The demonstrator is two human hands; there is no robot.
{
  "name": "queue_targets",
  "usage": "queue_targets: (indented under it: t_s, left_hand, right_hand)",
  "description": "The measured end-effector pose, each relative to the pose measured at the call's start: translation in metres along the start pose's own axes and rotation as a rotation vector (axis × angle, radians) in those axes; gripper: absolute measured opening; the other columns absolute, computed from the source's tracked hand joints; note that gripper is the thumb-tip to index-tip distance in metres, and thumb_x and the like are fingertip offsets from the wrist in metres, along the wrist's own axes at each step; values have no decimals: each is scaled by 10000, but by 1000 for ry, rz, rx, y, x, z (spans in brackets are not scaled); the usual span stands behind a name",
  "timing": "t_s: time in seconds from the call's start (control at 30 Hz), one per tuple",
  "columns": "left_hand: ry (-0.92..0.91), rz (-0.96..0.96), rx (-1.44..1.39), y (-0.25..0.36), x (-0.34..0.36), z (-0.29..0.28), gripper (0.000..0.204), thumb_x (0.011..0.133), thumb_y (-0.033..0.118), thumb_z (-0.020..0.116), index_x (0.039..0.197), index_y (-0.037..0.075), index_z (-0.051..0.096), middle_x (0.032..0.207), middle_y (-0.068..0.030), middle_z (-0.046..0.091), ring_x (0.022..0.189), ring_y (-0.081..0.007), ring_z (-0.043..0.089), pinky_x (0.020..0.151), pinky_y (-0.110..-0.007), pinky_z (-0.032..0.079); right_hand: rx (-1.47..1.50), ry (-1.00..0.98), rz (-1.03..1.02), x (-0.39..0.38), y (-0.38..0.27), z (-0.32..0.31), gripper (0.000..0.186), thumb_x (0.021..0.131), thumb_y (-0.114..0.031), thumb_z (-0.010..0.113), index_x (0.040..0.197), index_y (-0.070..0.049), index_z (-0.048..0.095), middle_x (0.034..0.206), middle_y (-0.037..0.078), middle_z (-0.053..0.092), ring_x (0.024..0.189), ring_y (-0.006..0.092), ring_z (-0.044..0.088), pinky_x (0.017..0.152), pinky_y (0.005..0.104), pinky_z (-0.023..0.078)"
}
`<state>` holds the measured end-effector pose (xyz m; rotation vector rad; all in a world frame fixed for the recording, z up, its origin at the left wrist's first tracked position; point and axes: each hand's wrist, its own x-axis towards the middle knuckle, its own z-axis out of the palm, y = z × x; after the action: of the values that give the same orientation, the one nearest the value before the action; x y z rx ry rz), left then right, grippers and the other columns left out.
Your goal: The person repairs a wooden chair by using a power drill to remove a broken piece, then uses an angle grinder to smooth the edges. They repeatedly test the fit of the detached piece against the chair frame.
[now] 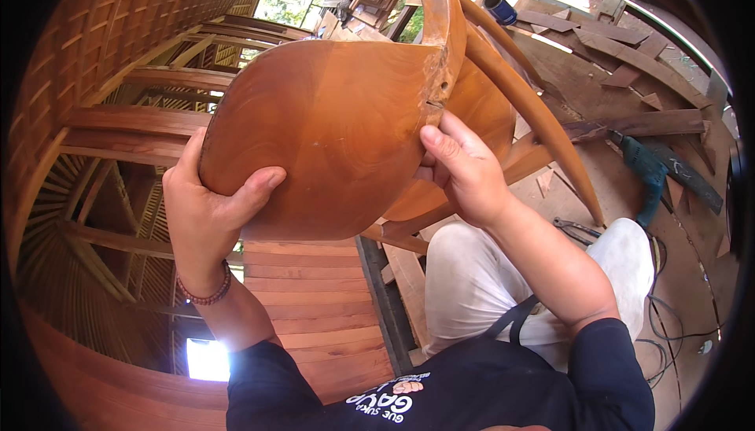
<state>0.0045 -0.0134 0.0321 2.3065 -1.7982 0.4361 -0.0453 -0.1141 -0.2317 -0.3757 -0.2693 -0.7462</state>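
A broad, curved, polished wooden chair panel (330,132) is held up before me. My left hand (208,203) grips its left edge, thumb on the near face and fingers behind. My right hand (468,167) is closed on the panel's right edge, thumb in front, just below a rough joint (437,89) with a dark hole and a crack. At that joint the panel meets a curved wooden rail (444,6) rising at the top. Behind it are the chair's curved leg (550,128) and more of its frame, partly hidden by the panel.
A teal power drill (643,171) lies on the floor at right, its dark cable (664,337) looping below. Pliers (576,230) rest by my knee. Wood offcuts (629,53) and a blue can (499,9) lie farther back. Stacked wooden frames (141,132) stand at left.
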Motion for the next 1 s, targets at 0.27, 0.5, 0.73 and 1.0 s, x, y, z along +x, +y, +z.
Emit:
queue_targets:
  t_s: [0.27,0.5,0.73,1.0]
  left_hand:
    - [-23,12,14,3,6,-7,460,709,263,887,977,-36,662,838,-135,743,752,-185,721,679,-311,557]
    - [-20,52,64,-3,10,-7,480,717,308,875,1002,-24,677,845,-152,741,752,-227,736,667,-329,560]
    - [58,260,279,-18,3,-26,507,731,382,850,1022,-2,694,897,-157,742,802,-278,733,722,-367,560]
    - [11,187,170,-28,-6,-15,440,722,432,792,918,40,753,865,-141,734,808,-326,720,721,-432,596]
  right_hand:
    - [151,-71,-89,6,-6,4,536,1011,-262,589,1437,-16,376,1360,110,560,1228,220,577,1004,421,492]
    - [197,-142,-79,19,-7,-8,554,985,-211,630,1432,-6,374,1389,127,541,1266,235,556,1031,416,482]
    - [123,-98,-40,20,-1,-25,165,985,-200,632,1099,-138,530,897,-45,581,716,84,563,660,309,475]
    - [-1489,520,-756,-1,-91,16,276,1019,-219,511,1027,36,616,919,135,673,822,200,650,776,335,544]
